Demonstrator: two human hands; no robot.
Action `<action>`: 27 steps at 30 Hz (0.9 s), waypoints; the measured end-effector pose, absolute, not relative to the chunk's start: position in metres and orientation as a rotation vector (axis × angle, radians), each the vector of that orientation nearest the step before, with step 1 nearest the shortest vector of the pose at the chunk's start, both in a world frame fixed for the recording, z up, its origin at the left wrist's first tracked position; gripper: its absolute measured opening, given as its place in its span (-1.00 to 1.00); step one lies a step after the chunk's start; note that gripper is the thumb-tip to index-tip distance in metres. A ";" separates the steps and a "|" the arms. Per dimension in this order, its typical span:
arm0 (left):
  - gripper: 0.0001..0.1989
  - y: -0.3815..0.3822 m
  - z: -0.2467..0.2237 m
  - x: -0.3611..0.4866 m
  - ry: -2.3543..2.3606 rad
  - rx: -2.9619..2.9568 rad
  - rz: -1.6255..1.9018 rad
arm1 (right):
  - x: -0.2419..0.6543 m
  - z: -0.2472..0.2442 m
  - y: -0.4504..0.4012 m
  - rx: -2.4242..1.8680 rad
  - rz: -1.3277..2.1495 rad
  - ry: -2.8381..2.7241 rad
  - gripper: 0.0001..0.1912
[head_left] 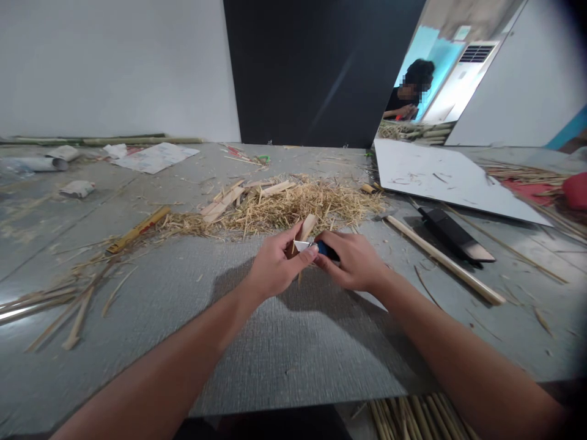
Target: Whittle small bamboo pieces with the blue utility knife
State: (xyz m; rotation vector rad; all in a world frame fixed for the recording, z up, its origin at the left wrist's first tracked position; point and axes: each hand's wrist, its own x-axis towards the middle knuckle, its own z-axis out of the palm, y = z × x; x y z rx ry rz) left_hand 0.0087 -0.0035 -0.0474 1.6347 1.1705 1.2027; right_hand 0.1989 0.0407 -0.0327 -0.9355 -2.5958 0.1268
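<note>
Near the middle of the head view, my left hand [277, 264] is closed around a pale wooden piece [307, 227], whose upper end sticks out above the fingers. My right hand [351, 260] grips the dark blue handle of a knife [326, 250]. The knife's light blade [301, 245] points left, against or just in front of the wooden piece, and my left thumb lies by its base. Just beyond both hands is a heap of straw-coloured shavings [298, 205] with flat wooden strips [224, 205] at its left.
A yellow stick [140, 230] lies left. On the right are a pale rod [444, 260], a dark phone-like object [454, 235] and a white board [454, 177]. Bundled sticks [419, 418] show at the lower edge. A person [408, 91] appears at the upper right.
</note>
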 end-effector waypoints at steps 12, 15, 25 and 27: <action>-0.57 -0.001 -0.043 0.012 1.314 1.702 1.162 | 0.201 -0.028 0.045 -1.088 -0.024 -2.501 -0.49; -0.57 -0.001 -0.045 0.012 1.344 1.666 1.169 | 0.202 -0.027 0.047 -1.154 -0.029 -2.440 -0.48; -0.55 0.000 -0.044 0.009 1.363 1.715 1.121 | 0.212 -0.033 0.071 -1.455 -0.060 -2.251 -0.49; -0.47 -0.003 -0.045 0.011 1.358 1.704 1.086 | 0.225 -0.035 0.085 -1.629 -0.083 -2.092 -0.49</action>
